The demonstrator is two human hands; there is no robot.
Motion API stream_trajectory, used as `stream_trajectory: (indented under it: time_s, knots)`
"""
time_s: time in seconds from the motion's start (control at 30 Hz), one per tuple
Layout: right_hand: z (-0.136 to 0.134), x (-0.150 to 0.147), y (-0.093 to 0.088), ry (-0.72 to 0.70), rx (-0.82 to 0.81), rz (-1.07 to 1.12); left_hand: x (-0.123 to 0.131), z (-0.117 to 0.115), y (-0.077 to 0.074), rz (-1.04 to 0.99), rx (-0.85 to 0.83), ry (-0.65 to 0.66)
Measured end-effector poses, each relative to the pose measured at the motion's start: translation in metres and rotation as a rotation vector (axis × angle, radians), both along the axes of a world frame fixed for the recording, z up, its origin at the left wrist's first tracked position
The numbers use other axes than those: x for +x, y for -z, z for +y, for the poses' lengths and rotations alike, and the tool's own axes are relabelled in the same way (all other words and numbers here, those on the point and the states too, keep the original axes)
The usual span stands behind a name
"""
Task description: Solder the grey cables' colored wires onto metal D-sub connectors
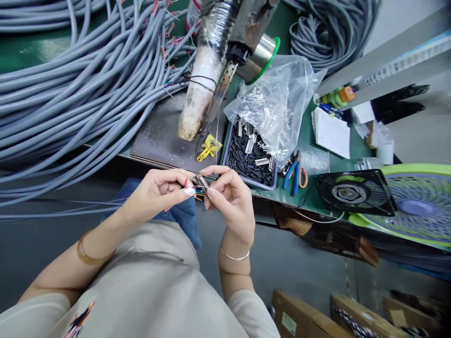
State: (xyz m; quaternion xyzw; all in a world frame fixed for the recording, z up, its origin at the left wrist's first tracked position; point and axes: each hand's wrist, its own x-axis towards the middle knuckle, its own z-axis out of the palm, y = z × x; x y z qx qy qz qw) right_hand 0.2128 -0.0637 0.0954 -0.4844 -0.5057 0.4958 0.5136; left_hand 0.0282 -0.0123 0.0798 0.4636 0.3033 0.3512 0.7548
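Note:
In front of my body, at the edge of the bench, both hands meet at a small metal multi-pin connector (201, 182). My right hand (232, 197) pinches the connector between thumb and fingers. Thin coloured wires (198, 191) run up to it, and my left hand (158, 191) is closed on them with thumb and fingertips. Whether each wire touches a pin is too small to tell. Just beyond my fingers, a soldering iron (225, 82) points down beside a white, stained tube wrapped in plastic (197, 105). A yellow clip (210, 148) lies below their tips.
Grey cables (88, 94) cover the left side, with another coil (324, 37) at the back right. A bin (252, 180) holds connectors and black sleeves beneath a plastic bag (278, 103). Right of it are a solder spool (259, 58), pliers (292, 176), paper (331, 131) and fans (355, 192).

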Motion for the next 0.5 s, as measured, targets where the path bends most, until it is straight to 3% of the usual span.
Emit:
stream_trajectory:
  time_s: [0.23,0.33,0.5]
  knots:
    - [0.004,-0.012,0.011,0.296,0.109,-0.07,0.004,0.001,0.004,-0.013,0.025,-0.148]
    - [0.006,-0.012,0.013,0.269,0.116,-0.019,0.004,0.003,0.005,-0.004,0.011,-0.193]
    - [0.011,-0.013,0.021,0.247,0.085,0.008,0.003,0.005,0.009,-0.01,-0.029,-0.102]
